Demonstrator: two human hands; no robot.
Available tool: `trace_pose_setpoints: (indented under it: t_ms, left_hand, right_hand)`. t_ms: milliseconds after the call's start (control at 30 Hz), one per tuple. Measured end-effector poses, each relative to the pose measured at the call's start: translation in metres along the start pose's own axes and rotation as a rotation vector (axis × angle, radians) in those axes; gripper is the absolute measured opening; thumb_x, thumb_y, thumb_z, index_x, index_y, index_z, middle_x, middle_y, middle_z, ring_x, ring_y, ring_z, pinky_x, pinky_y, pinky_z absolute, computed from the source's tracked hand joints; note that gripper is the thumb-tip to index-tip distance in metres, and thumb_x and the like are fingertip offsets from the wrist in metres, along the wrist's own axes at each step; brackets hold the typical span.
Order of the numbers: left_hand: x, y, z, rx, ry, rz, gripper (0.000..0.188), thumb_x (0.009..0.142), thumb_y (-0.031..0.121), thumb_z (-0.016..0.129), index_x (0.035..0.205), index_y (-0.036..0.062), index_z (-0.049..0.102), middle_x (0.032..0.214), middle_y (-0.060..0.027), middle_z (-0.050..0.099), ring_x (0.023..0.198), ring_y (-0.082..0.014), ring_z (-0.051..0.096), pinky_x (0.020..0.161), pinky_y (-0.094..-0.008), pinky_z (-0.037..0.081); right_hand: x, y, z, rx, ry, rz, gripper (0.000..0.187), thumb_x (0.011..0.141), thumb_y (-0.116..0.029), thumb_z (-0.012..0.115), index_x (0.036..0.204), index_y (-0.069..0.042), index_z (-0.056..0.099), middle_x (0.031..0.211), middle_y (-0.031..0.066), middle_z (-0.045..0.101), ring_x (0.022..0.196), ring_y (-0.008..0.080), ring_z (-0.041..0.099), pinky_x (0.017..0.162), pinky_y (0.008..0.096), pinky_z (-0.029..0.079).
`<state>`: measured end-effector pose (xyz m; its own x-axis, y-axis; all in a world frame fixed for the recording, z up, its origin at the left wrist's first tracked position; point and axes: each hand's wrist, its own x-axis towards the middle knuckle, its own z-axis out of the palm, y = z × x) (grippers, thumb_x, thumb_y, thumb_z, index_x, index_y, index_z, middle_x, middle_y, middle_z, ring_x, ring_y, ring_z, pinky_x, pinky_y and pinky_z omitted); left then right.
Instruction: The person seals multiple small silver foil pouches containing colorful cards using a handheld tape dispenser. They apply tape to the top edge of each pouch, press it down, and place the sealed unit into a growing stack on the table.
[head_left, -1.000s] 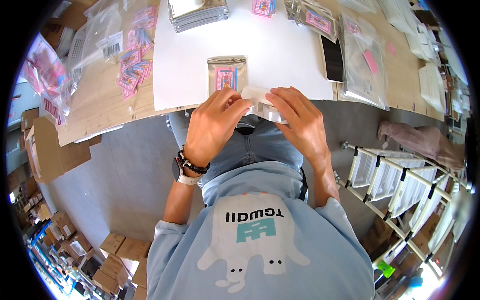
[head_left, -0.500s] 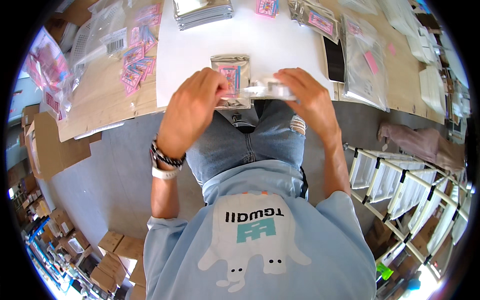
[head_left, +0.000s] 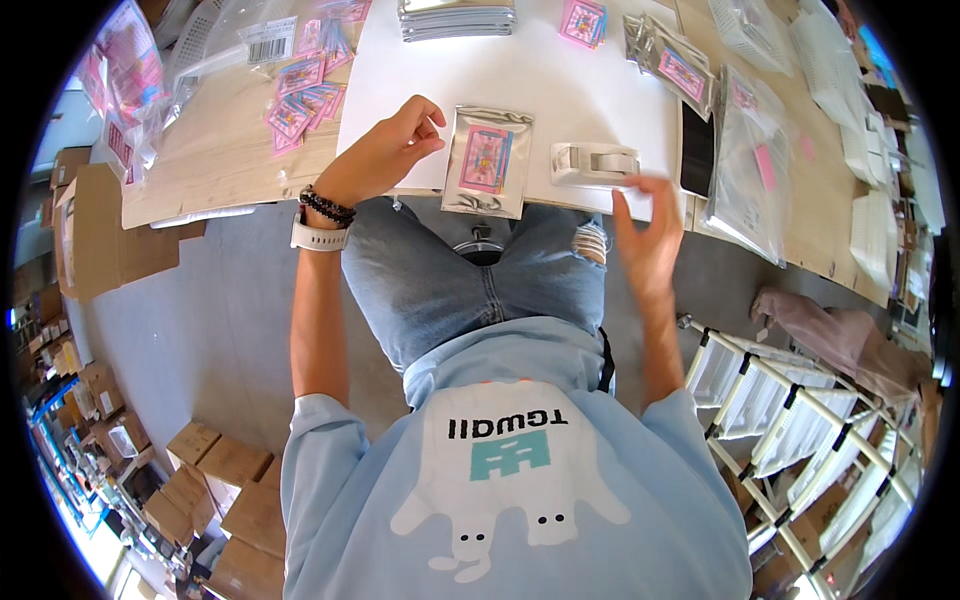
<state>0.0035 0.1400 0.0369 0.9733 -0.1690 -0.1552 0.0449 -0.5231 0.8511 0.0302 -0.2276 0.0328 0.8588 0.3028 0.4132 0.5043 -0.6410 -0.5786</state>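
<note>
A silver foil pouch (head_left: 460, 190) lies in front of me at the table's front edge, its lower end jutting slightly past it. On its face is a pink and blue printed card (head_left: 487, 160). Just left of the pouch, my left hand (head_left: 385, 150) hovers open, fingers bent, thumb and forefinger apart. A white tape dispenser (head_left: 570, 165) stands on the white sheet to the right of the pouch. My right hand (head_left: 650, 220) is open beside the dispenser's near right corner, thumb and forefinger spread, slightly blurred. I cannot make out any tape on either hand.
A stack of silver pouches (head_left: 458, 22) stands at the back, with pink cards (head_left: 583, 22) to its right. Loose pink cards (head_left: 300, 100) lie at left. More foil pouches (head_left: 672, 65), a dark phone (head_left: 697, 150) and clear plastic bags (head_left: 745, 190) sit at right.
The tape dispenser has gone from my right hand onto the table. Both hands have drawn away from the pouch, the left to its left, the right toward me. My view has shifted slightly.
</note>
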Motion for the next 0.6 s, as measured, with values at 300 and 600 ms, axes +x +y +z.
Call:
trace_pose_setpoints:
  t_ms: [300,600]
  left_hand:
    - [0.007,-0.009,0.007,-0.097,-0.081,-0.093,0.024,0.107,0.014,0.057,0.126,0.0038,0.048,0.095,-0.0039,0.059,0.088,-0.0148,0.058,0.081,-0.0302,0.051]
    - [0.015,-0.016,0.003,-0.007,-0.048,0.016,0.026,0.105,0.016,0.063,0.122,0.0031,0.048,0.094,-0.0074,0.067,0.086,-0.016,0.063,0.079,-0.0309,0.052]
  right_hand:
    - [-0.042,-0.077,0.111,1.497,-0.311,1.277,0.037,0.104,-0.021,0.066,0.13,0.005,0.061,0.119,0.0155,0.072,0.106,0.0264,0.074,0.093,0.0387,0.062]
    - [-0.06,-0.084,0.122,1.466,-0.141,1.003,0.029,0.106,-0.016,0.064,0.132,-0.004,0.061,0.118,0.01,0.073,0.1,0.0192,0.074,0.086,0.0341,0.062]
